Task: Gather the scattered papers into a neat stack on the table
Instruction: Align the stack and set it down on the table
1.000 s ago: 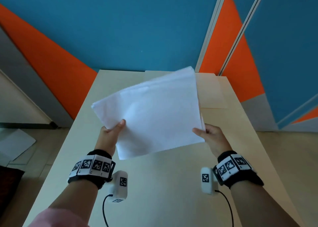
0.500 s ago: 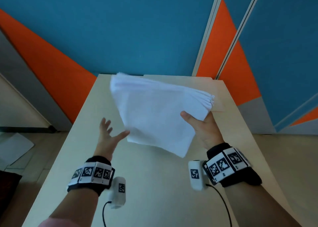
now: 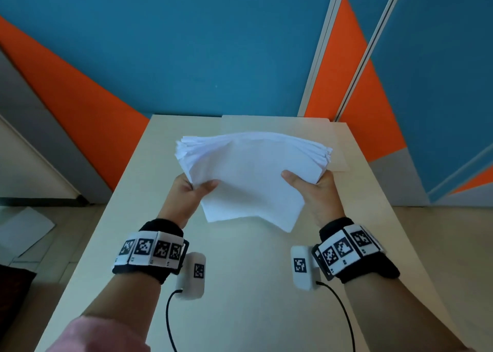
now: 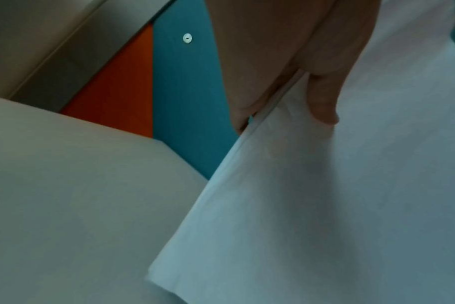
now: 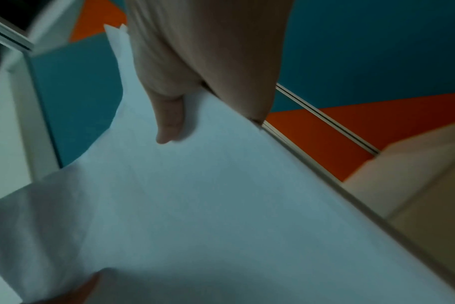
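Note:
A bundle of white papers [image 3: 250,175] hangs in the air above the middle of the beige table [image 3: 240,285], its far edges fanned and uneven. My left hand [image 3: 192,189] grips the bundle's left side, thumb on top and fingers underneath. My right hand [image 3: 306,185] grips the right side the same way. In the left wrist view my thumb [image 4: 322,98] presses on the papers [image 4: 325,205] at their edge. The right wrist view shows my thumb [image 5: 169,119] lying on the top sheet of the papers [image 5: 195,205].
The table runs away from me to a blue and orange wall [image 3: 213,45]. A flat beige board [image 3: 338,149] lies on the table's far right part. A loose white sheet [image 3: 24,231] lies on the floor at the left.
The left hand, which had let go and spread open half a second ago, has taken hold of the bundle again. The papers have turned so that both hands hold opposite sides.

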